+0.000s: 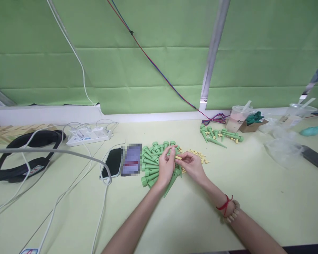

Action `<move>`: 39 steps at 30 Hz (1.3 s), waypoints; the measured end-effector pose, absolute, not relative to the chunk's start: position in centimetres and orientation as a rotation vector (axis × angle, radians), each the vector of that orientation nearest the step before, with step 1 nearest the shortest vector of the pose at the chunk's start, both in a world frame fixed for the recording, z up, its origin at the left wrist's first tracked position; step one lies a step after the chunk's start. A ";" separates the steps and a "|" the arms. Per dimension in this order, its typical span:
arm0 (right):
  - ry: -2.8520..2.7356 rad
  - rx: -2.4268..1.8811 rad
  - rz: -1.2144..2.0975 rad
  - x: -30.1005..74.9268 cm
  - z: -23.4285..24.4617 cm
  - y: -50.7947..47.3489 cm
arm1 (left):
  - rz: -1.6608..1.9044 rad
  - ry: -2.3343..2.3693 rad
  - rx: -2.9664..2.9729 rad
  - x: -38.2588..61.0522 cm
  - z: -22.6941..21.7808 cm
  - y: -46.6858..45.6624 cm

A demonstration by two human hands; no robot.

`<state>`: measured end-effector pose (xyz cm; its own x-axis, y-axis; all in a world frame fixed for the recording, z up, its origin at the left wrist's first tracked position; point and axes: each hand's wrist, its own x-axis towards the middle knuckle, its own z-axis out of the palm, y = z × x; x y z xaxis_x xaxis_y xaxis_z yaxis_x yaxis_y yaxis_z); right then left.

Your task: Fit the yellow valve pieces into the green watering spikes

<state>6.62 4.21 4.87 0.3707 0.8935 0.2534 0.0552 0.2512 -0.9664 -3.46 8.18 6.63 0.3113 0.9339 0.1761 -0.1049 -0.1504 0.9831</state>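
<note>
Against a creased green blind (148,70), the smooth, pale worktop (201,218) bears tapered, plastic-looking green spikes (151,171), above which the right hand (193,166) pinches a small yellow peg (178,158) between nearly closed fingers beside the left hand (165,166), its fingers curled, any grip hidden, seemingly a fitting step calling for careful alignment.

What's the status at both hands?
Right hand: pinching yellow plastic fitting. Left hand: alongside, grip unclear. Green tapered spikes: clustered beneath hands. Smartphone: off left, seemingly not in the way.
</note>
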 end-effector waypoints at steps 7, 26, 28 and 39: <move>-1.169 -1.197 0.638 7.5 5.0 4.4 | 1.103 0.834 1.381 -3.3 6.5 8.4; -0.811 -0.915 2.012 11.2 4.2 4.6 | 0.697 0.716 1.697 -4.1 7.3 8.8; -0.873 -0.928 2.006 11.3 4.2 4.7 | 0.667 0.711 1.698 -4.1 7.3 8.8; -0.990 -0.937 1.909 10.5 6.0 3.9 | 0.690 0.588 1.600 -4.7 8.1 9.1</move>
<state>10.48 3.87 5.99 -0.4286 0.8680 -0.2507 -0.2948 -0.3966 -0.8694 -4.69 9.12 8.09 0.6926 0.7137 0.1045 -0.0098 -0.1355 0.9907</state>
